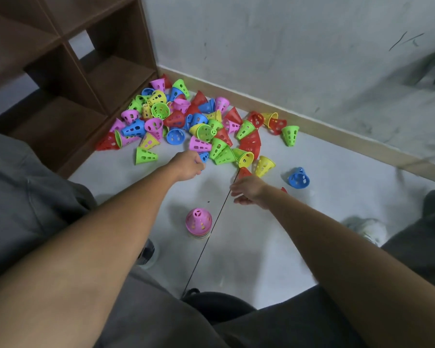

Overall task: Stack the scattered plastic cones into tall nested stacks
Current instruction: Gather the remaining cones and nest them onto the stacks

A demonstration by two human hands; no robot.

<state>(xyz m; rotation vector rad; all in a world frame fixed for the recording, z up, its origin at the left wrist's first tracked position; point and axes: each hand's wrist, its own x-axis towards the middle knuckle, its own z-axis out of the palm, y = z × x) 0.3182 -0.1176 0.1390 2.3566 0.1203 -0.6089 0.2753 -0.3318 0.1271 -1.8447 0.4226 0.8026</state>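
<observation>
My left hand (pixel 187 165) reaches to the near edge of the heap of cones (pixel 186 119), fingers curled at a small blue cone (pixel 204 156) that sits just beyond my knuckles; whether I grip it I cannot tell. My right hand (pixel 248 190) hovers low over the floor (pixel 337 197), fingers loosely spread and holding nothing, with a red cone (pixel 244 172) just past its fingertips and a yellow cone (pixel 264 166) beside that. A lone blue cone (pixel 298 178) lies apart to the right. The nested stack (pixel 199 223), pink on top with other colours showing at its base, stands upright on the floor between my forearms, nearer to me than either hand. The heap spreads against the foot of a brown shelf unit (pixel 68 79) on the left and along the skirting of the grey wall (pixel 286 46). A dark floor seam (pixel 211 237) runs just beside the stack.
</observation>
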